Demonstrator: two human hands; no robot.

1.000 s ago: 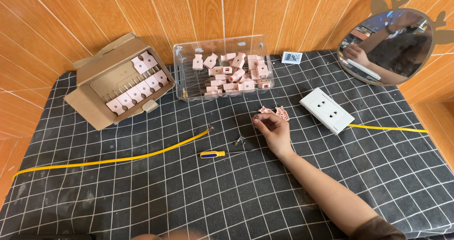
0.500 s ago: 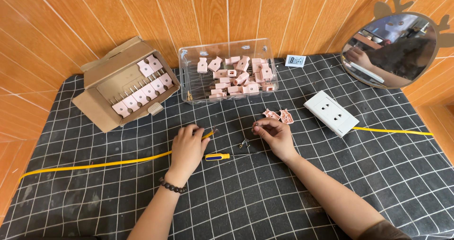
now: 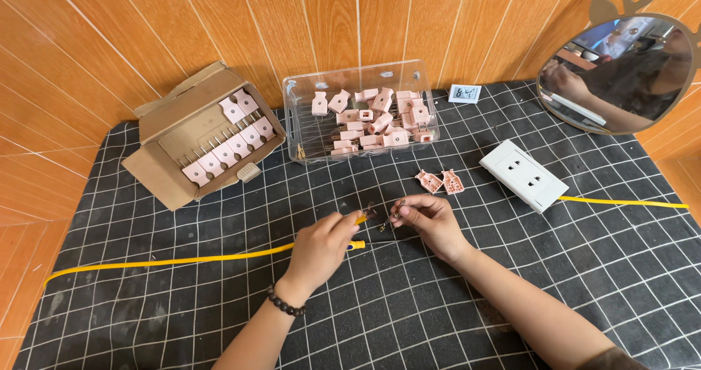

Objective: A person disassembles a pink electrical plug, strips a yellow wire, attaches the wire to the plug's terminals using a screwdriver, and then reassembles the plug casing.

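- Fingers of the left hand [image 3: 321, 242] are closed together on the end of the yellow cable [image 3: 175, 260], near its stripped tip.
- Fingers of the right hand [image 3: 431, 220] are pinched on a small metal part [image 3: 396, 211]; it is too small to tell exactly what it is.
- Both hands are near each other over the middle of the mat [image 3: 511, 326], and the cable tip points to the metal part.
- Just under the hands a small screwdriver [image 3: 359, 244] with yellow handle lies on the mat.
- Cable goes from the left hand to the left edge of the mat, lying flat.
- Two pink plug halves [image 3: 439, 182] lie just above the right hand, side by side.
- White socket [image 3: 523, 174] lies right of them, with a second yellow cable [image 3: 628, 203] from it to the right.
- Clear box [image 3: 292, 122] with many pink plug pieces stands at the back.
- Open cardboard box [image 3: 168, 122] with rows of pink plugs stands at back left, tilted.
- Round mirror [image 3: 621, 71] leans on the wood wall at right.
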